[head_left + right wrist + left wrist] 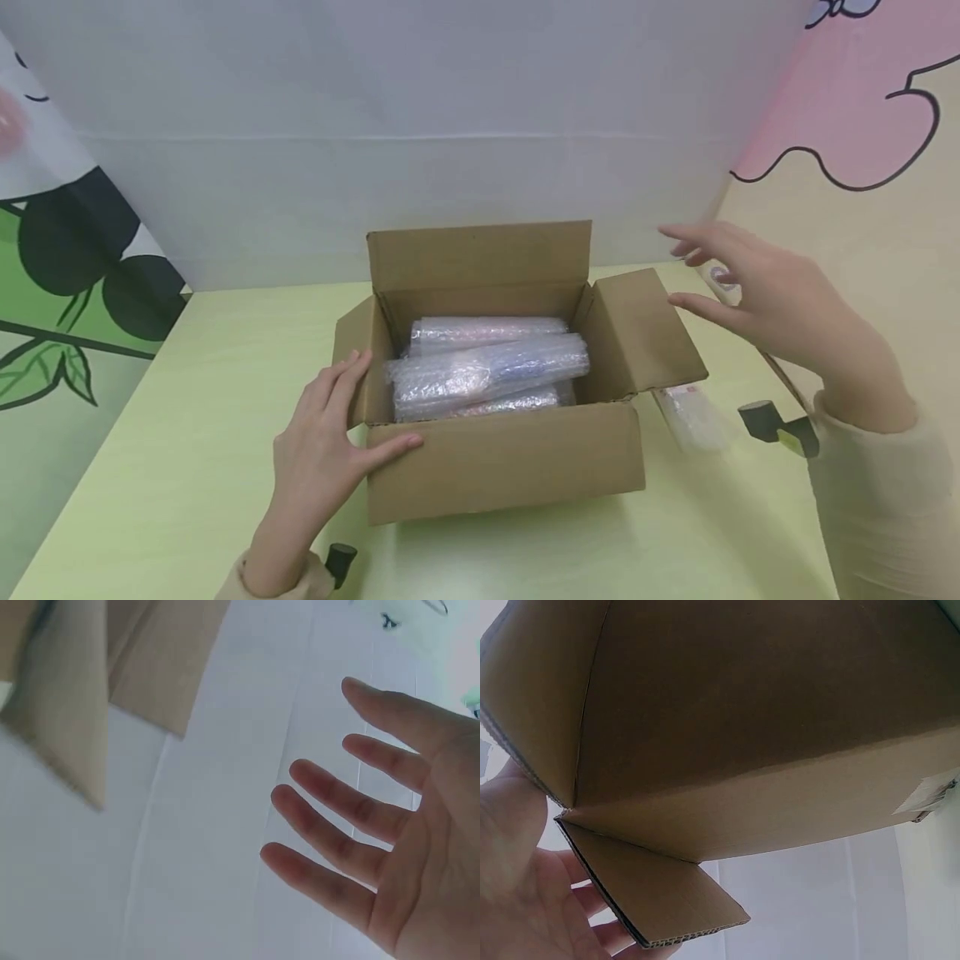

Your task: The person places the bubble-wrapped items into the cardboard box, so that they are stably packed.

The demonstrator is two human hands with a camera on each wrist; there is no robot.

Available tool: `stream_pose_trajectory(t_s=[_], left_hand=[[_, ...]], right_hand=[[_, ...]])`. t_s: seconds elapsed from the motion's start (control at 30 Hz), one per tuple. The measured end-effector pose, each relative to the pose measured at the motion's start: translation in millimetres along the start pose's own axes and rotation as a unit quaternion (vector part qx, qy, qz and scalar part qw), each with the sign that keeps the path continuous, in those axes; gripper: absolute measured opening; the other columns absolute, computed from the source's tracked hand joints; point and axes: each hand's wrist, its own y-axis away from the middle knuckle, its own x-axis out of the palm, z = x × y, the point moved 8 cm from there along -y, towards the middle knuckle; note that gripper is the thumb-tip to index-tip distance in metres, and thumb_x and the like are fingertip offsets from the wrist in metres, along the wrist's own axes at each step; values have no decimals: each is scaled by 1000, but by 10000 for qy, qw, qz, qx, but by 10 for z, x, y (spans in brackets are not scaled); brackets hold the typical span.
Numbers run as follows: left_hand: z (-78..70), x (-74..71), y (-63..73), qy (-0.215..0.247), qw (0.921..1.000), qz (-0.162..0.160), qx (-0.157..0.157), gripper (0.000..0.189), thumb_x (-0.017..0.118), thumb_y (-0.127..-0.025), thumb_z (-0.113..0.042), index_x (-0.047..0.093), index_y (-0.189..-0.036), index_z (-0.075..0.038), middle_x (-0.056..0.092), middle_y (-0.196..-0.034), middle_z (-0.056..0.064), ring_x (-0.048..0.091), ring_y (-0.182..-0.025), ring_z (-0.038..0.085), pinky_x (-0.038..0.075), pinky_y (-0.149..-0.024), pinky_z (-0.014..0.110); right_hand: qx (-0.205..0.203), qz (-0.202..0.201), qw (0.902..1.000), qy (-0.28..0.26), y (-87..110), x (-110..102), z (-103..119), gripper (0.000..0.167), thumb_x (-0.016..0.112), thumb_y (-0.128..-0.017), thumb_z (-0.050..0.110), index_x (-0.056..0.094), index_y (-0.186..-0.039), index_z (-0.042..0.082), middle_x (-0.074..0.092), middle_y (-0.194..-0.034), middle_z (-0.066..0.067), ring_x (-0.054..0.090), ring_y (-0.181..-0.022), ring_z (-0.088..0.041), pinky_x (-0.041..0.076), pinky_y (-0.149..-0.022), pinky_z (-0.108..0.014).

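Note:
A cardboard box (pixel 506 467) stands on the table with its flaps folded outward. Inside lie several bubble-wrapped bundles (pixel 491 371), one slanting across the others; their contents are blurred by the wrap. My left hand (pixel 315 442) rests at the near left corner, fingers over the left flap (pixel 356 333) and thumb extended on the front flap. In the left wrist view, the fingers (pixel 592 900) reach behind a flap (pixel 652 889). My right hand (pixel 780 292) hovers beside the right flap (pixel 648 329), fingers spread and holding nothing.
A clear plastic packet (pixel 693 421) lies on the yellow-green table (pixel 217 400), right of the box and partly under its flap. A white wall (pixel 465 108) rises behind the box. Patterned panels (pixel 97 250) border both sides.

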Motion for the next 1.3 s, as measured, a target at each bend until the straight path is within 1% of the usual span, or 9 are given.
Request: stream_pose_trajectory(t_s=[0.1,0.17,0.23,0.37,0.43,0.67,0.87,1.17,1.3], left_hand=[[2,-7,6,11,10000,-4,-25,107,85,-55,-58,44,-145,-16,55,-136,11,56,-118,32,38,-47,25],[0,-11,9,23,10000,-7,-30,107,84,-56,-60,44,-145,-17,55,-135,11,56,-118,32,37,-46,24],[-4,-13,15,36,10000,-8,-29,107,83,-57,-62,44,-145,-17,55,-135,11,57,-118,32,36,-46,23],[-10,-9,21,51,10000,-18,-7,107,82,-57,-63,44,-145,-16,55,-136,11,57,-118,32,35,-46,22],[-11,-6,20,41,10000,-25,-4,107,82,-57,-63,44,-145,-16,55,-136,10,57,-118,32,35,-46,22],[1,6,20,28,10000,49,-65,107,84,-57,-61,44,-146,-17,54,-136,11,56,-119,32,37,-46,23],[7,10,13,30,9999,65,-74,107,85,-56,-59,44,-145,-16,54,-136,11,56,-118,32,40,-48,25],[0,0,0,21,10000,31,-28,107,85,-55,-58,45,-144,-15,55,-135,10,56,-117,31,37,-47,22],[-3,-5,-7,25,10000,75,-58,107,84,-56,-59,45,-145,-15,55,-135,10,57,-117,31,37,-47,22]], right_hand=[[528,-52,9984,-190,121,56,-272,66,70,-89,25,39,-148,31,62,-121,2,61,-99,-15,47,-79,-20],[897,-35,9953,-371,209,126,-450,66,68,-91,27,37,-149,30,61,-124,0,57,-105,-15,45,-83,-17],[1227,46,9909,-545,295,233,-616,66,66,-92,30,35,-150,27,59,-127,-5,56,-110,-20,47,-87,-26],[1793,469,9805,-657,454,544,-891,68,62,-94,36,30,-152,21,55,-134,-14,57,-115,-36,43,-84,-57],[1979,736,9757,-582,515,721,-1000,70,62,-94,36,28,-153,18,54,-135,-16,57,-117,-40,41,-83,-63],[2176,1567,9625,-418,685,1325,-1301,71,67,-88,26,33,-147,5,56,-129,-27,57,-113,-46,46,-79,-60],[2243,2027,9519,-490,818,1716,-1370,76,70,-85,42,38,-142,2,57,-126,-30,57,-110,-50,47,-76,-60],[2280,2435,9399,-731,928,1970,-1394,58,64,-89,38,55,-127,-5,67,-109,-30,65,-95,-47,52,-70,-56],[2307,2419,9400,-683,957,1982,-1470,62,61,-91,38,50,-129,-9,64,-113,-31,61,-102,-51,50,-74,-59]])
